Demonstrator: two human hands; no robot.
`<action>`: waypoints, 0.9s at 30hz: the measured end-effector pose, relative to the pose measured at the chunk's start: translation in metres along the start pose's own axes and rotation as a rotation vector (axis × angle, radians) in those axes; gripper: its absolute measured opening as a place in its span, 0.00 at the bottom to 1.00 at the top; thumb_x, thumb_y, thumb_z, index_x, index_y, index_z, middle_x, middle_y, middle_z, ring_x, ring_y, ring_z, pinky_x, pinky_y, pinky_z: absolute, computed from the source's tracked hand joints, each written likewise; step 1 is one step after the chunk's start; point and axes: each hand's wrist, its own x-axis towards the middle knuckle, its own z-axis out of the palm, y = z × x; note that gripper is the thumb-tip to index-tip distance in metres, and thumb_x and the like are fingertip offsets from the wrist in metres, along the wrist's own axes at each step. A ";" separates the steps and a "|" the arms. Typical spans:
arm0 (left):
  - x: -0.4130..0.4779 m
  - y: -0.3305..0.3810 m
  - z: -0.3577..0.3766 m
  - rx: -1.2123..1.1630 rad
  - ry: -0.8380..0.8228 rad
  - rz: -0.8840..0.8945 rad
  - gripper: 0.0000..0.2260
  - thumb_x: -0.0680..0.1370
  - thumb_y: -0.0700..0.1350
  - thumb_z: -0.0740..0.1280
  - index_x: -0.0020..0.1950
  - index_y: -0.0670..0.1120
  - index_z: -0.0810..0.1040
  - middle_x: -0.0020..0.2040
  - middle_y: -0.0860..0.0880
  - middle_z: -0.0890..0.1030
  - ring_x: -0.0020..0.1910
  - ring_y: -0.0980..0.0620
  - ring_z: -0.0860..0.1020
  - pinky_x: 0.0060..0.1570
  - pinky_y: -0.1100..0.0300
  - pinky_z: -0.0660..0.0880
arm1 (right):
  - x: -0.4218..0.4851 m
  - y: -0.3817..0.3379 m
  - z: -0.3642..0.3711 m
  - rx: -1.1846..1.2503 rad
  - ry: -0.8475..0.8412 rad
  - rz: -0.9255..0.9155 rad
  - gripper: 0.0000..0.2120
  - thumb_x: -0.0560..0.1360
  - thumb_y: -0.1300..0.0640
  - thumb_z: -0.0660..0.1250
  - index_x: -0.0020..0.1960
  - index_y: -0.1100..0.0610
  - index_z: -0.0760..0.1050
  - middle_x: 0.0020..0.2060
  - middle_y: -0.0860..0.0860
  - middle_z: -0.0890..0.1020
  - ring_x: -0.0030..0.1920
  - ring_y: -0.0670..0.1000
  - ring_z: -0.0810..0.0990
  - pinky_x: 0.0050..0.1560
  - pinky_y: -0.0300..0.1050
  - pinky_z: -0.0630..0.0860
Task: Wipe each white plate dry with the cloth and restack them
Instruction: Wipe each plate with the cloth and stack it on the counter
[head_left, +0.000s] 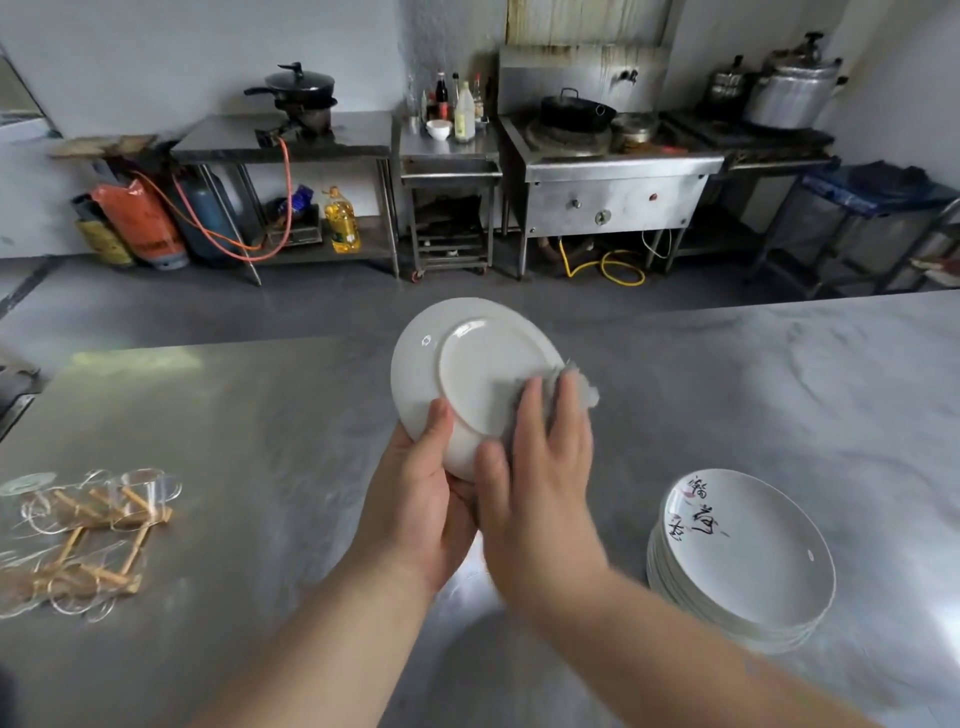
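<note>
A white plate (462, 364) is held tilted above the steel table, its underside facing me. My left hand (415, 493) grips its lower rim, thumb on the back. My right hand (540, 467) presses a grey cloth (579, 382) against the plate's right side, fingers mostly straight over the cloth. Only the cloth's edge shows past the fingertips. A stack of several white plates (743, 566) with dark brush lettering on the top one stands on the table at the right.
The steel table (260, 415) spreads under both arms. Clear glass cups on a bamboo rack (88, 525) lie at the left. Beyond the table are a stove with a wok (574, 111), a shelf with bottles, gas cylinders and a large pot.
</note>
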 end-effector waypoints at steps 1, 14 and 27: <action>0.001 -0.003 -0.004 -0.014 0.033 -0.046 0.26 0.82 0.53 0.65 0.77 0.42 0.72 0.71 0.37 0.80 0.68 0.38 0.81 0.61 0.48 0.82 | -0.013 0.001 0.010 0.085 -0.035 -0.008 0.31 0.84 0.41 0.43 0.84 0.47 0.39 0.80 0.47 0.28 0.80 0.50 0.27 0.80 0.44 0.32; -0.002 -0.009 -0.089 -0.111 0.396 -0.149 0.15 0.87 0.49 0.62 0.72 0.46 0.77 0.61 0.44 0.87 0.54 0.47 0.88 0.43 0.51 0.85 | -0.033 0.114 0.038 0.131 -0.250 0.066 0.22 0.83 0.64 0.63 0.73 0.46 0.74 0.65 0.40 0.76 0.46 0.41 0.82 0.51 0.37 0.77; -0.049 -0.079 -0.146 -0.094 0.442 -0.353 0.17 0.83 0.50 0.64 0.69 0.45 0.81 0.65 0.43 0.85 0.58 0.44 0.86 0.46 0.48 0.86 | -0.046 0.167 0.036 0.064 -0.527 0.453 0.16 0.83 0.52 0.60 0.38 0.44 0.79 0.36 0.42 0.84 0.31 0.40 0.78 0.30 0.28 0.68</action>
